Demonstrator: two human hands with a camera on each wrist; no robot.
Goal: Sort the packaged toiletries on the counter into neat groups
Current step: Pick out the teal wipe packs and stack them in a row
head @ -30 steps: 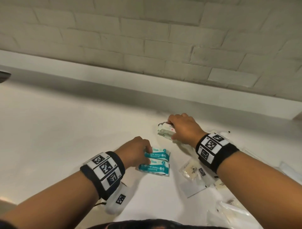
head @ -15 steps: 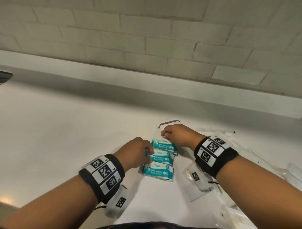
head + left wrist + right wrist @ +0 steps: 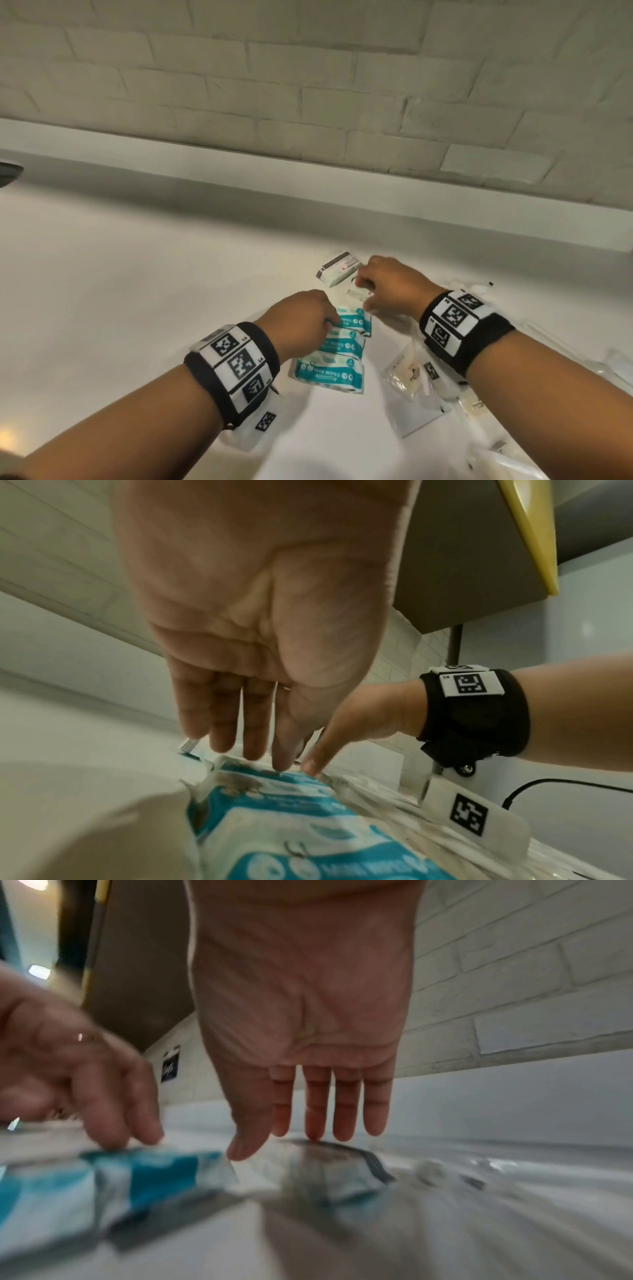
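Observation:
Three teal-and-white mini wipes packs (image 3: 329, 374) lie in a column on the white counter (image 3: 137, 308). My left hand (image 3: 334, 322) touches the upper packs with straight fingers (image 3: 253, 748), holding nothing. A white box (image 3: 337, 269) with a dark stripe lies just beyond the column. My right hand (image 3: 363, 294) hovers beside that box, over a small white packet (image 3: 356, 293). In the right wrist view its fingers (image 3: 346, 1123) hang straight, tips at a blurred packet (image 3: 329, 1167). The wipes packs (image 3: 154, 1167) show at the left there.
Clear sachets (image 3: 407, 375) and a white card (image 3: 418, 416) lie right of the column, with more clear packets (image 3: 507, 459) toward the lower right. A raised ledge (image 3: 308, 185) and brick wall (image 3: 308, 85) close the back. A dark object (image 3: 10, 173) sits at far left.
The right hand set a third wipes pack at the top of the column, let go and moved back up to the right near the white box. The left hand stayed at the packs.

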